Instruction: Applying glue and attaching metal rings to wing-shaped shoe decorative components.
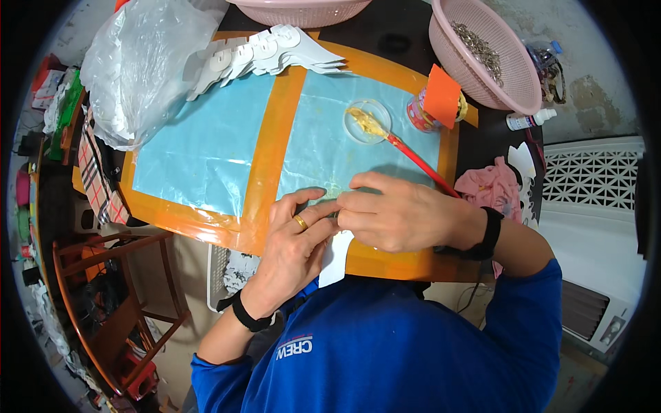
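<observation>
Close in front of my body, my left hand (296,237) and my right hand (392,215) meet at the fingertips over the near edge of the table mat. A white card piece (334,261) sticks out below them, with the left fingers closed on its upper part. My right thumb and fingers are pinched together at the same spot; whatever lies between them is hidden. Beyond the right hand stands a small clear dish (355,131) of yellow paste. A red-handled brush (418,157) rests in it, its handle running behind my right hand.
Fanned white card cutouts (275,51) lie at the far side beside a clear plastic bag (148,69). At far right are a jar (421,113) with an orange card, a pink basket (513,89) of small metal pieces, a small white bottle (530,119) and a pink cloth (490,189).
</observation>
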